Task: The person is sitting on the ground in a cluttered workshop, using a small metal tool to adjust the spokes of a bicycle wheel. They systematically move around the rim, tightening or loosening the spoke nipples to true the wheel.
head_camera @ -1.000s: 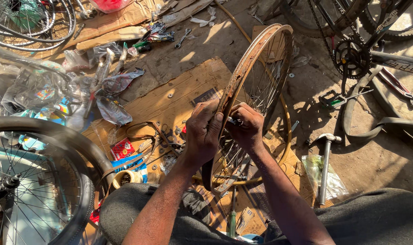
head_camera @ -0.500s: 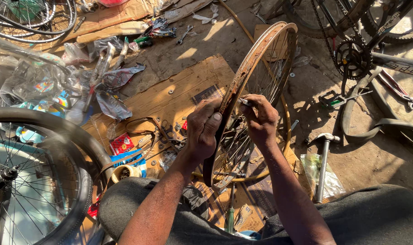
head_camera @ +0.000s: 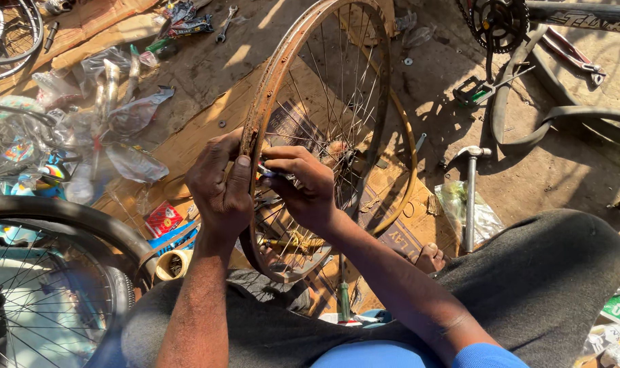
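A rusty spoked bicycle wheel rim stands upright between my knees, on flattened cardboard. My left hand is wrapped over the rim's near edge, thumb on the inner side. Beside it, my right hand reaches in among the spokes and pinches a small metal tool against the rim. The tool is mostly hidden by my fingers. The wheel's hub shows just beyond my right hand.
A tyred wheel lies at lower left beside a tape roll and a small red box. Plastic bags pile at left. A hammer, a pedal, a tyre and a bike frame lie at right.
The view has closed in on the wheel. My right hand lifted off the rim, then came back to my left hand and now pinches the small tool there.
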